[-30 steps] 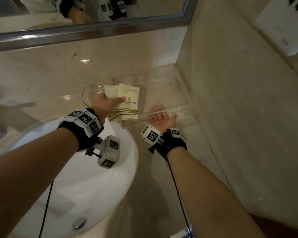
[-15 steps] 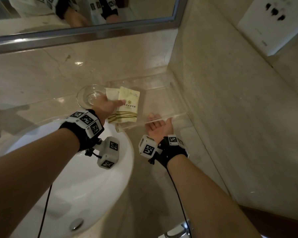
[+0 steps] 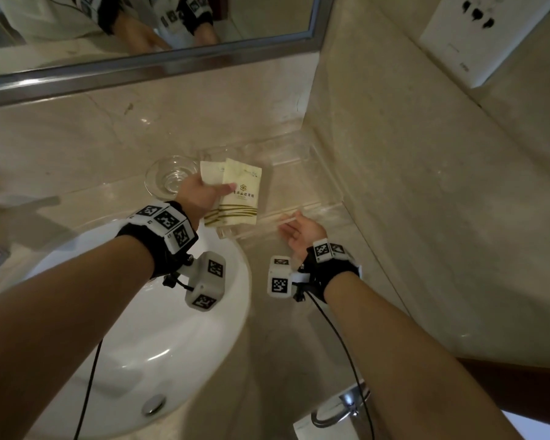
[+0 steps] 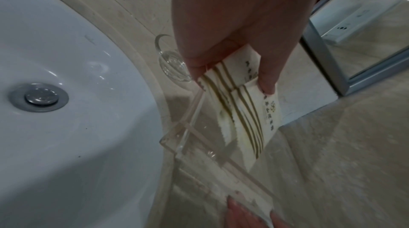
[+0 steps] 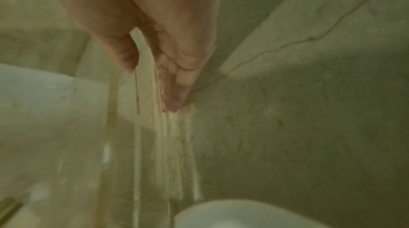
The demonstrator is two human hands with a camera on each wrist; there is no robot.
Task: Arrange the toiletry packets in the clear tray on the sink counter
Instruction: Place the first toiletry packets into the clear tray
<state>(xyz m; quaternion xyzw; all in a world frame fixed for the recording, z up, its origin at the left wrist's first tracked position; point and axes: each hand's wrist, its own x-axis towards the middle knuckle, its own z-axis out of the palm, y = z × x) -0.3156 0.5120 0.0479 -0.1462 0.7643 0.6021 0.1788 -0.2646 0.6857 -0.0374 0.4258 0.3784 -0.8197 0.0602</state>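
Compared with a second ago, not much has shifted with the toiletry packets (image 3: 240, 198): two of them are still pinched, fanned out, by the left hand (image 3: 200, 196), thumb on top and fingers underneath, and held just over the near-left end of the clear tray (image 3: 315, 206). What has changed is the right hand (image 3: 300, 230). It has been drawn back a little toward the near side, and its relaxed, mostly straight fingers are now laid against the tray's near wall, nothing gripped. So the tray looks to be steadied in the corner while the packets get lowered in. Judging by that, the placing step is underway but not finished, since the packets are not yet released.

Around it: a small glass dish (image 3: 169, 177) is parked on the bench (image 3: 77, 147) just left of the tray, right behind the left hand, so it could get knocked. The white sink basin (image 3: 172, 328) is on the near left, with the mirror (image 3: 140, 33) at the far side. The side wall (image 3: 426, 185) is touching or nearly touching the tray's right end, so room there is tight. A wall socket plate (image 3: 477, 36) is seen up on the far right.
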